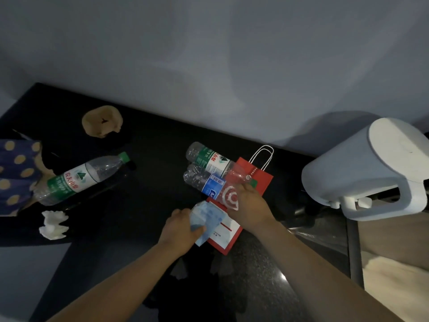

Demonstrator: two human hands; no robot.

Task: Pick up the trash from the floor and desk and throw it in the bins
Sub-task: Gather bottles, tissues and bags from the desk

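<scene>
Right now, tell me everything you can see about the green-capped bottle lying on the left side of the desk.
A clear plastic bottle, seemingly empty, green cap on. A green, white and red label wraps its middle. It lies on its side on the black desk, cap toward the wall, base by a blue spotted thing; contact there is unclear.

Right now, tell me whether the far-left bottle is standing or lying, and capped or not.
Lying and capped. The bottle rests on its side on the desk, its green cap in place.
</scene>
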